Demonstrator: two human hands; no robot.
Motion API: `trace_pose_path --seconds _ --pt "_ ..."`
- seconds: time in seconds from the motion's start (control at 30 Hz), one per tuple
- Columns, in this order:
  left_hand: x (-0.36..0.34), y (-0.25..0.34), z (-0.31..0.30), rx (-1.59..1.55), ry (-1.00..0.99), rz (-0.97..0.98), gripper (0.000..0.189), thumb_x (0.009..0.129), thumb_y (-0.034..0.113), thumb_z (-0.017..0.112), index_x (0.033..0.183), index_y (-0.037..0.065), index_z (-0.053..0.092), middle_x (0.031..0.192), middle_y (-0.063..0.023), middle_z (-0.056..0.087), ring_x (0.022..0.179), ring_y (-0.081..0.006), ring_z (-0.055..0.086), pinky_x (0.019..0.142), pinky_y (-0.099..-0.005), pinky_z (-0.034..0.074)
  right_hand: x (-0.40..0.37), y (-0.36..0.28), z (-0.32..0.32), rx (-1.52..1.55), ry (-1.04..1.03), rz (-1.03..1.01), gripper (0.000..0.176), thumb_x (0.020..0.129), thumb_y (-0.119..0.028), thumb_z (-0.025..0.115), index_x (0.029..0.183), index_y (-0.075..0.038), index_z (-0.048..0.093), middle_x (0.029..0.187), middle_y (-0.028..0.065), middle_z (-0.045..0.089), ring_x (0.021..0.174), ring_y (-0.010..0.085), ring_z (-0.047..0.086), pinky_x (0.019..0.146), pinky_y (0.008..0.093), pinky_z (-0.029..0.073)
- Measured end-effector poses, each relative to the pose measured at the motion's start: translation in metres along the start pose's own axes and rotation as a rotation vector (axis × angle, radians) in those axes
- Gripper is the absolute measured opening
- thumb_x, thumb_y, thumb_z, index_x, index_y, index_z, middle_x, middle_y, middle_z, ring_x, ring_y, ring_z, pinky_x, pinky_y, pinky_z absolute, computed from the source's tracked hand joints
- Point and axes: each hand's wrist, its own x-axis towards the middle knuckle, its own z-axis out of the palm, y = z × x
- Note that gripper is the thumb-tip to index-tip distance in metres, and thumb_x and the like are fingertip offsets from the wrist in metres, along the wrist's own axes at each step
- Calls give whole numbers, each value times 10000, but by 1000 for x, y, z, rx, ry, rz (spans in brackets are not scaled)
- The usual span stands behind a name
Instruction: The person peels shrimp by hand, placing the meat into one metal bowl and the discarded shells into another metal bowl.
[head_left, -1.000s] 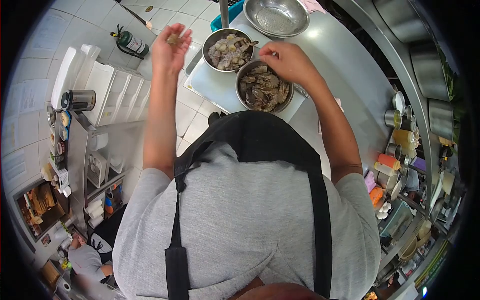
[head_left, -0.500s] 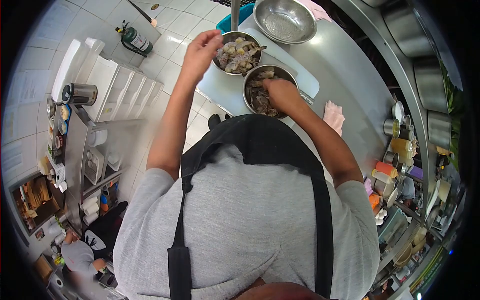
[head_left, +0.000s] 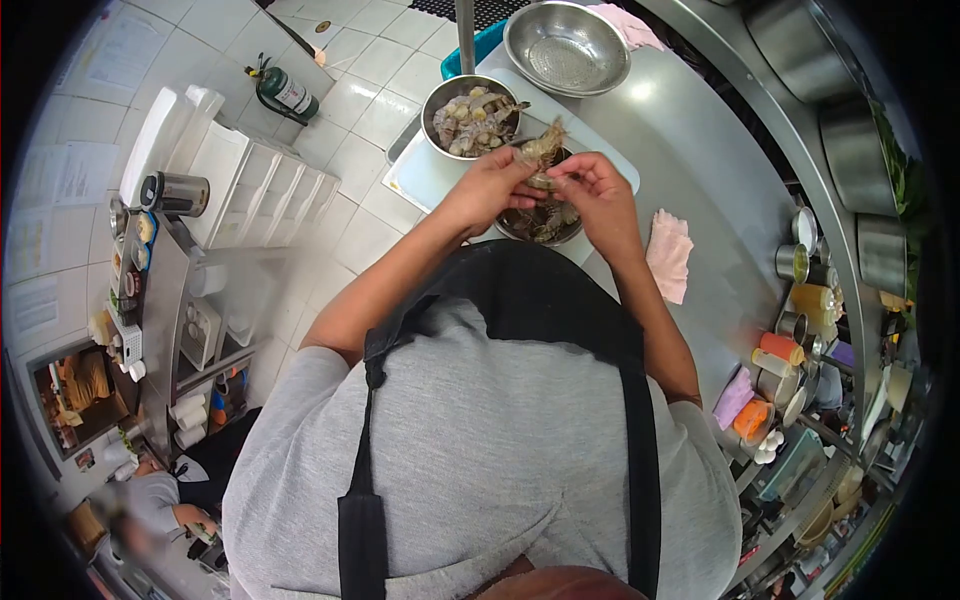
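Observation:
Over the nearer metal pan (head_left: 508,230) my two hands hold one shrimp (head_left: 543,148) between them. My left hand (head_left: 492,190) grips it from the left, fingers closed. On the other side my right hand (head_left: 602,200) pinches the shrimp with thumb and fingertips. More greyish shrimp (head_left: 545,222) lie in the nearer pan, partly covered by my hands. Beyond it, to the left, stands a second metal pan (head_left: 429,128) with a long handle. Pale shrimp pieces (head_left: 474,120) fill that one.
Both pans stand on a white cutting board (head_left: 420,180) on a steel counter (head_left: 690,150). A perforated metal bowl (head_left: 567,48) sits at the far end. A pink cloth (head_left: 669,257) lies right of my right hand. Another person (head_left: 165,505) is at lower left.
My left hand has come from beside the farther pan to the nearer one. My right hand has lifted out of the nearer pan, and a shrimp is now between both hands.

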Motion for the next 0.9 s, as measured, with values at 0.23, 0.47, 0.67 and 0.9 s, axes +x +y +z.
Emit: trace_pose_path --seconds 0.23,0.47,0.67,0.9 --pt "-13 33 2 947 180 358 278 1047 230 568 1162 -12 645 1025 -129 699 955 -214 673 842 -347 519 -4 -35 4 -924 97 -627 336 882 -118 720 1202 -58 637 1149 155 678 1114 367 618 1006 475 461" --pt "-5 21 11 878 153 450 298 1041 254 556 1100 -27 635 940 -188 689 910 -266 672 825 -392 508 18 -8 -4 -880 -148 -339 279 990 -166 587 1232 -27 595 1183 196 660 1158 410 601 1008 507 433" --pt "-1 20 20 1020 272 524 335 1011 263 525 920 -49 605 888 -324 655 898 -517 643 797 -572 492 17 -5 2 -972 -103 -315 183 1015 -163 526 1069 5 572 1045 246 651 1010 460 620 876 544 473" --pt "9 23 14 918 405 579 349 1008 267 530 917 -61 609 834 -335 652 856 -528 641 779 -582 494 35 -13 18 -1124 -80 -355 180 1005 -163 534 948 7 552 923 261 644 893 471 625 796 571 473"
